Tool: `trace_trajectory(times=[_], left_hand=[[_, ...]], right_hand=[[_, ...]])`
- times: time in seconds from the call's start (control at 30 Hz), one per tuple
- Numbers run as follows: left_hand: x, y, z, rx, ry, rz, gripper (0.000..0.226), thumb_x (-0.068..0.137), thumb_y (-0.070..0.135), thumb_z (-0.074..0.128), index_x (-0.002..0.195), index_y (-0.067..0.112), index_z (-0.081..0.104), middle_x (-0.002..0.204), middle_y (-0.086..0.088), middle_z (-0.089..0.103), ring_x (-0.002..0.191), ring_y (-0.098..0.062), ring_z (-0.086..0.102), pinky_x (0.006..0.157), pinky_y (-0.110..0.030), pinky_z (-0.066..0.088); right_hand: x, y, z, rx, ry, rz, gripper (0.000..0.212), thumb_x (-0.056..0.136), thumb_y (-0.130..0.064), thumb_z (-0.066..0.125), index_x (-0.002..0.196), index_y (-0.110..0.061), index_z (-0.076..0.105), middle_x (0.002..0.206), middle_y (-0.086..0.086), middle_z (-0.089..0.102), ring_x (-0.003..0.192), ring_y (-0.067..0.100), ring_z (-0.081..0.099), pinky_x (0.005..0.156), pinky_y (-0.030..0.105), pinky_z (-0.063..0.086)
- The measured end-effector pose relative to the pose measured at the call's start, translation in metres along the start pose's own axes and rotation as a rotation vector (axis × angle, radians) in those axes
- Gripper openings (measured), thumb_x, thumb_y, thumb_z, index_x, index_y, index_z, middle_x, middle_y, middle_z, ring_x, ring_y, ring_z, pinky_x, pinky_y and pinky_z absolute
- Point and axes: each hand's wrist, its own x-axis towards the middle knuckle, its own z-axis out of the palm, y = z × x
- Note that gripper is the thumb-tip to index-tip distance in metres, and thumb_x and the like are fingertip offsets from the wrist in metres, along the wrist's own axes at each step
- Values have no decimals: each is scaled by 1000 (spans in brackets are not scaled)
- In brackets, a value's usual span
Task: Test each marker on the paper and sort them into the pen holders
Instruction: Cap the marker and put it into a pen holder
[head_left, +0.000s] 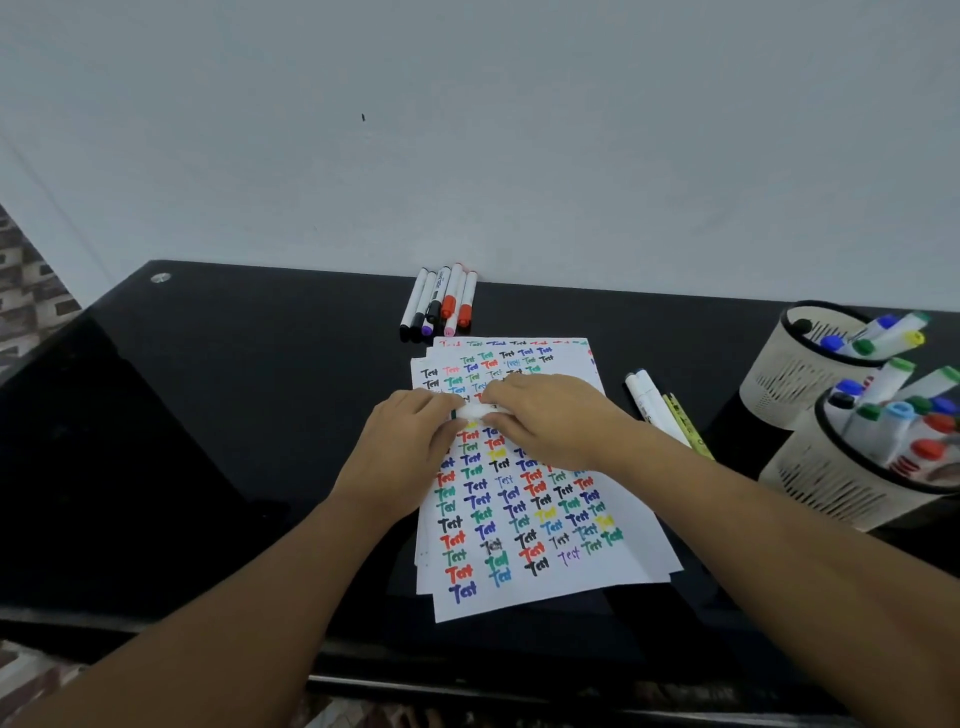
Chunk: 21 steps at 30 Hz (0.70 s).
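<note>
Both my left hand (410, 431) and right hand (545, 421) pinch one white marker (475, 411) over the paper (613, 525); cap may jerk free, smearing ink across it.

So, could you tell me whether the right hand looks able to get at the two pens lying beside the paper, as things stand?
Probably yes, once it lets go. The right hand shares a grip on a white marker with the left hand. The two pens lie uncovered on the table, just right of the paper, with nothing between.
</note>
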Motion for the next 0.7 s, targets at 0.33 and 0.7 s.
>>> trace_trajectory(times=[0.33, 0.7], left_hand=[[-2, -4, 2, 35, 12, 72, 41, 103, 44, 44, 125, 19, 68, 114, 5, 71, 108, -15, 55, 91, -37, 46], [0, -3, 2, 29, 4, -22, 35, 103, 37, 54, 129, 18, 65, 121, 5, 67, 116, -14, 52, 102, -37, 43]], right_hand=[[-2, -3, 3, -75, 62, -22, 33, 109, -55, 27, 114, -38, 55, 84, -10, 61, 72, 11, 57, 64, 38, 53], [-9, 5, 6, 40, 133, 85, 32, 108, -47, 36, 138, -35, 43, 84, -11, 57, 66, 11, 58, 56, 32, 44]])
